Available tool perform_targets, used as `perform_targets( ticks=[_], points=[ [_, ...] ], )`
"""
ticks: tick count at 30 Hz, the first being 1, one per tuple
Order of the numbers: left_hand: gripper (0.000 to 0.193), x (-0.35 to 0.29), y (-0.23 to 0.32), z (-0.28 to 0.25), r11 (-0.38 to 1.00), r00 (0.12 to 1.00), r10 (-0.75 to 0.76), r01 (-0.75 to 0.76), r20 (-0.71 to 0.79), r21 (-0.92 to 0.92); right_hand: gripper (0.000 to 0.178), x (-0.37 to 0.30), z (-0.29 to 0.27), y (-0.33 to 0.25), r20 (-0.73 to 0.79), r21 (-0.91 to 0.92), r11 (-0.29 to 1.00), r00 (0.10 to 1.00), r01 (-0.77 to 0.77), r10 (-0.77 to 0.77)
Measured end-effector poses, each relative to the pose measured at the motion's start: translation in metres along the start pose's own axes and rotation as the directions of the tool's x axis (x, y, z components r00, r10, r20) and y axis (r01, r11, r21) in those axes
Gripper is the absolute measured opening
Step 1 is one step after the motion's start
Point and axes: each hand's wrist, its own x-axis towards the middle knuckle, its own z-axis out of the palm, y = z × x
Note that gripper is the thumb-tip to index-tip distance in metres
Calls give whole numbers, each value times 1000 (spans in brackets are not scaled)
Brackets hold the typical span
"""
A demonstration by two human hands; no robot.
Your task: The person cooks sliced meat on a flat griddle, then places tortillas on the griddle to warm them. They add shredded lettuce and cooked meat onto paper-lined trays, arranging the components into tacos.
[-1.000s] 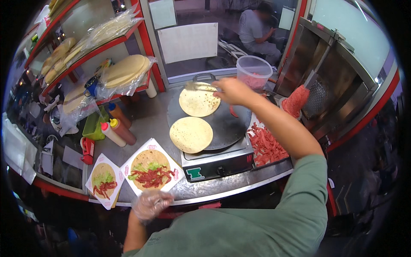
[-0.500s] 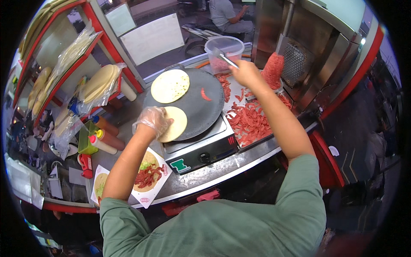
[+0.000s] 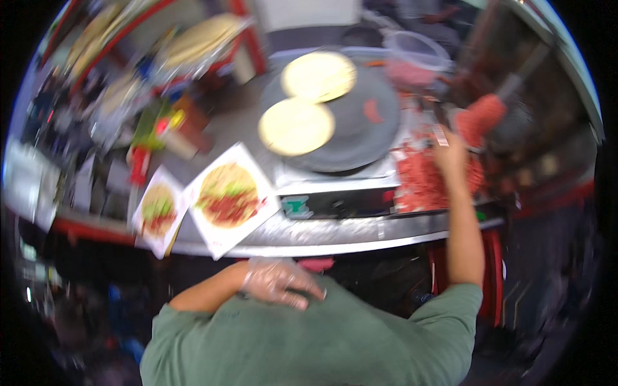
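My left hand point(image 3: 278, 281), in a clear plastic glove, hangs in front of my green shirt with its fingers stretched out and nothing in them. My right hand point(image 3: 452, 154) grips metal tongs point(image 3: 440, 134) over shredded reddish meat point(image 3: 421, 177) at the right; their tips are blurred. Two pale round flatbreads, a far one point(image 3: 318, 74) and a near one point(image 3: 296, 127), lie overlapping on the dark round griddle point(image 3: 364, 147). One meat strip point(image 3: 372, 110) rests beside them. On white paper at the left, a topped flatbread point(image 3: 226, 195) holds meat and greens; a second topped flatbread point(image 3: 158, 210) lies farther left.
A meat cone point(image 3: 481, 119) stands on a spit by the metal grill at right. Behind the griddle is a clear plastic tub point(image 3: 418, 55). Sauce bottles point(image 3: 182, 132) and a red-framed shelf with bagged flatbreads point(image 3: 203, 40) are at left.
My left hand has let go of the near flatbread and drawn back to my body. My right hand has lowered the tongs from by the tub to the meat. The view has shifted.
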Motion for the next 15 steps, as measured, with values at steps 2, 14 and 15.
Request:
perform_targets(
  ticks=[2, 14, 15],
  points=[
    [40, -26, -34, 35, 989, 974, -75, 46, -216, -138, 41, -5, -17, -17, 202, 239, 936, 956, -259, 213],
    [23, -330, -115, 93, 934, 103, -339, 160, -935, -321, 43, 51, -42, -18, 158, -70, 991, 980, -113, 123],
    [19, -356, -125, 91, 887, -79, -293, 350, -953, -301, 42, 54, -64, -29, 164, 6, 995, 982, -100, 97]
  ],
)
